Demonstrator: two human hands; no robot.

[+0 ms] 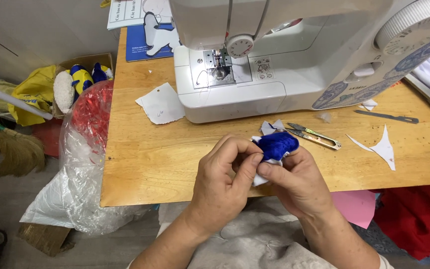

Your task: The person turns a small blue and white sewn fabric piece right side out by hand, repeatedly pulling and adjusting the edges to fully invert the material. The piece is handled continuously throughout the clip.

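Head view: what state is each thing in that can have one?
Blue fabric piece: pinched between both hands, over white cloth.
Left hand: fingers closed on the fabric.
Right hand: fingers closed on the fabric.
Thread snips: lying flat on the table, untouched.
Sewing machine: nothing under its needle.

This looks like a small sewing workroom, likely home-run. A white sewing machine (284, 55) stands on a plain wooden desk (145, 159), with thread snips (313, 135), a seam tool (386, 117) and white fabric offcuts (381, 148) strewn about it. Paper patterns (161, 103) lie near the machine. Beside the desk a clear plastic bag (83, 164) bulges with stuffing and scraps, a cardboard box (83, 79) holds plush pieces, and a broom (11, 147) rests on the floor — cluttered, hands-on, not a factory line.
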